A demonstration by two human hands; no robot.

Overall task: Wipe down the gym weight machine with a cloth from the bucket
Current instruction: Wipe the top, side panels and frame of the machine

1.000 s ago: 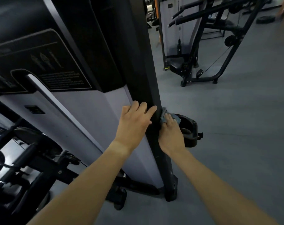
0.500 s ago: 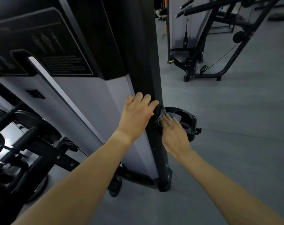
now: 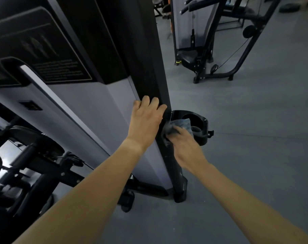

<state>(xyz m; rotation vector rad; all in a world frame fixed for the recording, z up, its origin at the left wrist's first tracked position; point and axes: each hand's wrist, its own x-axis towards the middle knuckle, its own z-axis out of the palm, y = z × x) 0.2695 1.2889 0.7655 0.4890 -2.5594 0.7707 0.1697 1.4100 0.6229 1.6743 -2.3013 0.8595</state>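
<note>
Your right hand (image 3: 185, 147) is gripping the grey-blue cloth (image 3: 182, 125), with your fingers bunching it and pressing it into the corner where the black upright post (image 3: 156, 67) meets the cup holder (image 3: 201, 120). The cloth is lying partly on the right face of the post and partly over the near rim of the holder. Your left hand (image 3: 146, 120) is bracing just to the left, its fingers curling over the front edge of the same post, holding it and no cloth.

Further left, the grey side panel (image 3: 104, 111) and the dark instruction placard (image 3: 44, 50) are running up the weight machine. A second machine (image 3: 199, 55) is standing far to the right on the grey floor (image 3: 255, 138). The bucket is not showing.

You are partway through the wiping step, working on the post and its holder. Next you will probably need to run the cloth round the holder's rim or down the lower post, keeping a firm press and turning to a fresh fold.

Compared with half a second ago, the cloth is spreading further right onto the holder and more of it is showing. Your left hand is bracing at much the same spot, with its fingers bending more.
</note>
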